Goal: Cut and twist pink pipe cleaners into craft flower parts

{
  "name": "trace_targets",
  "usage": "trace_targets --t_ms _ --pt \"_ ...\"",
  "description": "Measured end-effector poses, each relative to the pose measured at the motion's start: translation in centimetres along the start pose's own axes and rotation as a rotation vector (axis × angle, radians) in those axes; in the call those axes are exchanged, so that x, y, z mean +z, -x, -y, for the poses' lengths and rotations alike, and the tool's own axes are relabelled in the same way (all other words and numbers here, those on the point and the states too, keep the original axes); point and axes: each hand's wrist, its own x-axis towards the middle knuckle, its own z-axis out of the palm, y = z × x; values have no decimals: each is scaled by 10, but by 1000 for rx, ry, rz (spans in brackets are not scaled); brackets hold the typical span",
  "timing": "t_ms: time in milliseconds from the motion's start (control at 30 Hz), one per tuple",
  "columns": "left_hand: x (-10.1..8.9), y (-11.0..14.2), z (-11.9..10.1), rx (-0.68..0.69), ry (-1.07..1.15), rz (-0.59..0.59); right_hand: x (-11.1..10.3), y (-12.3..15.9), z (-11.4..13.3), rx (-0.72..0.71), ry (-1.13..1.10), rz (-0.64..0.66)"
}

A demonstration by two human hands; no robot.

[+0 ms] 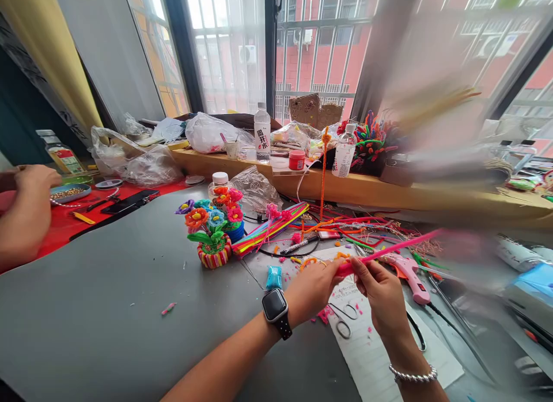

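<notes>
My left hand (314, 289), with a smartwatch on its wrist, is closed in a pinch on the near end of a pink pipe cleaner (389, 249). My right hand (382, 295), wearing a silver bracelet, is closed on the same pipe cleaner just beside it. The pipe cleaner runs up to the right over the grey table (108, 292). Below my hands lie a white lined sheet (375, 356) and small scissors (345, 321). A pink glue gun (410, 275) lies right of my hands.
A small pipe-cleaner flower basket (211, 229) stands mid-table beside a bundle of coloured pipe cleaners (272, 226). Another person's hand (26, 215) is at the left over a red mat. A wooden shelf (389, 192) with bottles and bags runs along the window. The right side is blurred.
</notes>
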Motion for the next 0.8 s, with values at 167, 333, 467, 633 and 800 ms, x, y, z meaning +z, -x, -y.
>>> trace_targets --t_ms 167,333,467,633,800 --pt "-4 -5 -3 -115 297 119 0 0 1 10 -107 -51" --pt "-9 -6 -8 -391 932 260 1 0 0 57 -187 -53" --pt "-10 -6 -5 -440 911 212 1 -1 -1 56 -201 -49" --pt "-11 -7 -5 -446 877 37 2 -2 -1 62 -235 -116" --pt "-11 -7 -9 -458 908 -84 3 -1 3 89 -269 -133"
